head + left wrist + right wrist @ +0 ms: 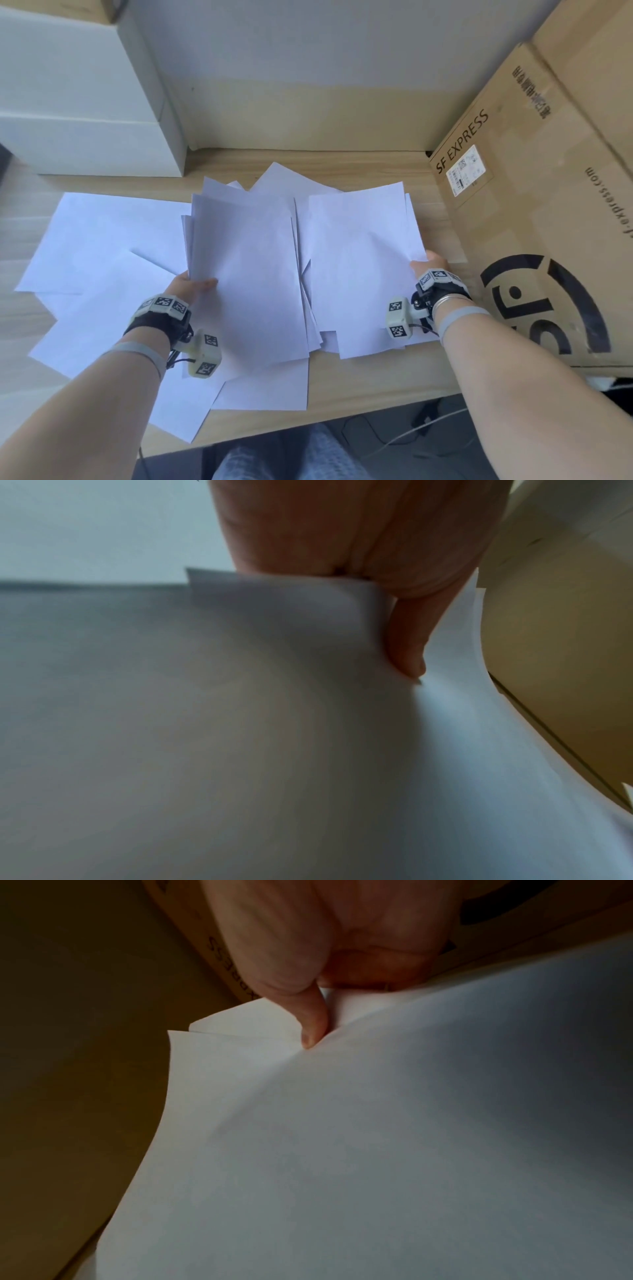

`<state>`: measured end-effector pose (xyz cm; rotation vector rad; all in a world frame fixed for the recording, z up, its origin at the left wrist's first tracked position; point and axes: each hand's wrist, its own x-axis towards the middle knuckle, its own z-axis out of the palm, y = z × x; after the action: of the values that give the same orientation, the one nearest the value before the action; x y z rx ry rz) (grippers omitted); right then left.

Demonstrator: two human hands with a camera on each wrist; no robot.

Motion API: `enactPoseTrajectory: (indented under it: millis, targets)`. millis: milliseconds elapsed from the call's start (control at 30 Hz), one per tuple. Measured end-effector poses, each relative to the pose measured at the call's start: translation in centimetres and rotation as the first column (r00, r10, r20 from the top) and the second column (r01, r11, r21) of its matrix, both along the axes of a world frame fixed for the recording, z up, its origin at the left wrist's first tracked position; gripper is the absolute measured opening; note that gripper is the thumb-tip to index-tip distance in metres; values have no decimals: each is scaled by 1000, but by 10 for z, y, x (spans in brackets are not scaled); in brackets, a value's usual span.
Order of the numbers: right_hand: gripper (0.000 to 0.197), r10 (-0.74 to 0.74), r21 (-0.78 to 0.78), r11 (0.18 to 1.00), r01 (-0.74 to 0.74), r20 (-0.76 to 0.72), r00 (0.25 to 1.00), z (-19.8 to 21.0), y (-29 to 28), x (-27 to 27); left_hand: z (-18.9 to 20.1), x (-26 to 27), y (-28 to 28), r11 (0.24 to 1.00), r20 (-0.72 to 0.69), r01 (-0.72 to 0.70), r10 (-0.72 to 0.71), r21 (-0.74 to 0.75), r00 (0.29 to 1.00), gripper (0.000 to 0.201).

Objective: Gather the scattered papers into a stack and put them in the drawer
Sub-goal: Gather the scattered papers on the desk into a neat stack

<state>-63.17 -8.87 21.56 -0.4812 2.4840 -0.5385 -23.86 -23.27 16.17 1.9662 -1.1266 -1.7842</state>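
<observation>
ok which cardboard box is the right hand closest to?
The SF EXPRESS box lying along the desk's right side: the right hand, pinching a bundle of sheets, sits right beside its printed face. The white boxes stand far left.

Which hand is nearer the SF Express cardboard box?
The right hand: it pinches a sheet just beside the cardboard box. The left hand grips a bundle of papers farther away, across the desk.
</observation>
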Motion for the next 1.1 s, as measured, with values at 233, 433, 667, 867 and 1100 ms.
enactPoseTrajectory:
  millis: [233,433,667,867,1100]
  targets:
    - [32,-61,-32,998,63,54,997,8,-7,-10,3,-4,0,1000,18,6,-7,5,1000,42]
    - [36,112,74,990,-121,118,987,9,-31,22,2,-11,-1,999,9,42,-42,23,999,39]
    - [42,248,159,949,-273,160,955,-3,-46,59,-4,-11,-2,996,-23,63,-62,55,998,43]
    - [64,298,234,905,-355,246,922,-6,-60,84,0,-18,1,996,-28,84,-83,30,996,35]
    - [63,506,242,790,-564,262,821,-24,-83,132,-2,-23,2,992,-38,121,-120,23,992,54]
